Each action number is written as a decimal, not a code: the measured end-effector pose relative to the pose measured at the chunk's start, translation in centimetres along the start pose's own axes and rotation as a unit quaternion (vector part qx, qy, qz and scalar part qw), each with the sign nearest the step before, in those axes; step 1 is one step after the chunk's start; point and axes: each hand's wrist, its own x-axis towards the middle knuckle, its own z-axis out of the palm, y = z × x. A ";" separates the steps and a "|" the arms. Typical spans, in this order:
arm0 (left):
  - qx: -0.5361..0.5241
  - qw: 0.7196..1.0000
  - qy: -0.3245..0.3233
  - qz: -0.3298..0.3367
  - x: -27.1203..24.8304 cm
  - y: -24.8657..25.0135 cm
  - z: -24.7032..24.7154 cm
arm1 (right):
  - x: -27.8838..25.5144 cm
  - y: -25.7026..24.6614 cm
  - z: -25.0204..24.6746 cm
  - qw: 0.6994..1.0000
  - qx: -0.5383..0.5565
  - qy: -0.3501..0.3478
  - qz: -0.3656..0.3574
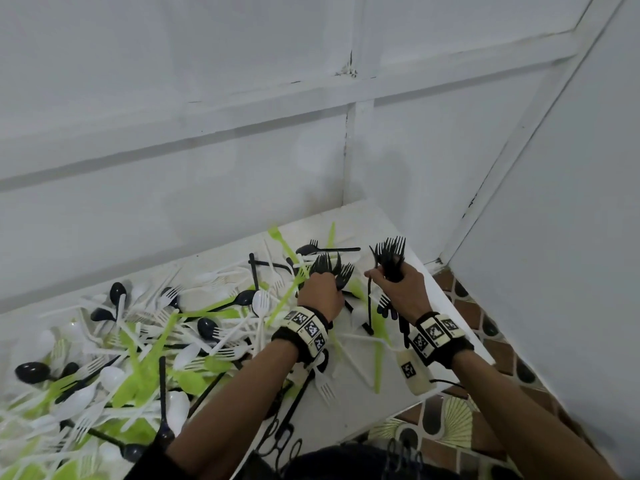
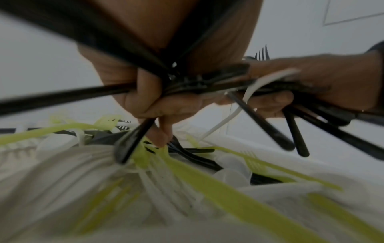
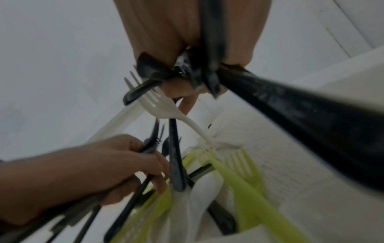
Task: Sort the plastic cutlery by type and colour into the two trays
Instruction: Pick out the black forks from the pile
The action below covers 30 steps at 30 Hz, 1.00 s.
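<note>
A mixed pile of black, white and lime-green plastic cutlery [image 1: 145,344] covers the white table [image 1: 349,407]. Above its far right end, my left hand [image 1: 320,292] grips a small fan of black forks [image 1: 330,266], tines up. Just to the right, my right hand [image 1: 398,284] grips a thicker bundle of black forks [image 1: 389,252], handles hanging below the fist. In the left wrist view, my left hand's fingers [image 2: 153,102] curl round black handles [image 2: 62,95]. In the right wrist view, a white fork [image 3: 161,106] is caught against the right hand's black bundle [image 3: 187,70].
A white panelled wall [image 1: 207,150] stands close behind the table, with another white panel [image 1: 571,237] to the right. The table's right edge [image 1: 460,317] drops to patterned floor tiles [image 1: 485,355]. A small white tagged device [image 1: 414,372] with a cable lies near that edge.
</note>
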 end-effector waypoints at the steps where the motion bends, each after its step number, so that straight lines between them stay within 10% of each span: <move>1: 0.019 1.000 -0.005 0.001 0.0 0.3 0.2 | 0.0 -0.1 -0.2 1.000 0.022 -0.011 0.007; 16: 0.077 0.996 -0.043 -0.017 1.3 2.2 1.5 | -2.1 -2.0 0.3 0.971 0.223 0.047 -0.065; 30: 0.124 0.992 -0.020 -0.024 1.5 2.0 0.9 | -2.9 -1.0 1.7 0.982 0.181 0.032 -0.052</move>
